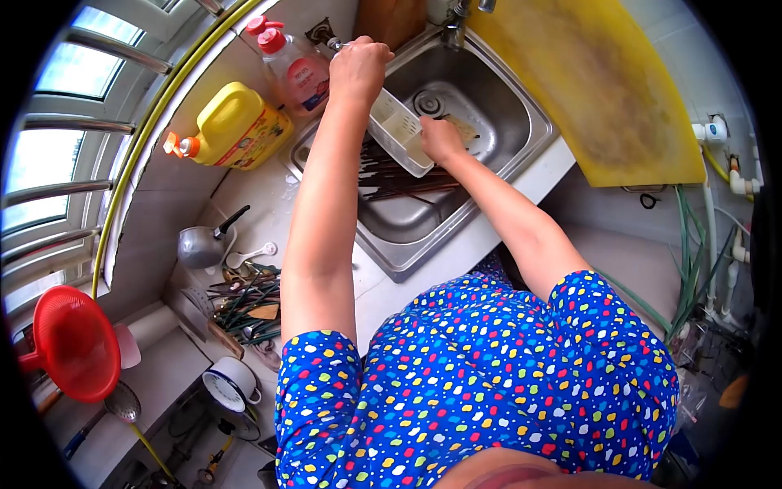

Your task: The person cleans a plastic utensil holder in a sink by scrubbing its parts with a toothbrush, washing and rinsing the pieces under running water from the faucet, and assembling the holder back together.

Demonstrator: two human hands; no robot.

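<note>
My left hand (358, 69) is closed at a metal tap (335, 43) on the wall above the sink's left corner; its fingers mostly hide the tap. My right hand (444, 140) grips the near rim of a white plastic holder (395, 122) with slots in its base. The holder is tilted over the stainless steel sink (399, 265). Beneath it, a bunch of dark brown chopsticks (379, 175) lies across the sink, partly hidden by the holder. Behind my right hand, the drain (428, 103) shows in the far basin.
Left of the sink stand a pink-capped pump bottle (301, 73) and a yellow jug (240, 130). A small pot (204, 247), a white spoon (251, 255) and heaped cutlery (248, 301) sit on the counter. A large yellow board (586, 81) leans at the right.
</note>
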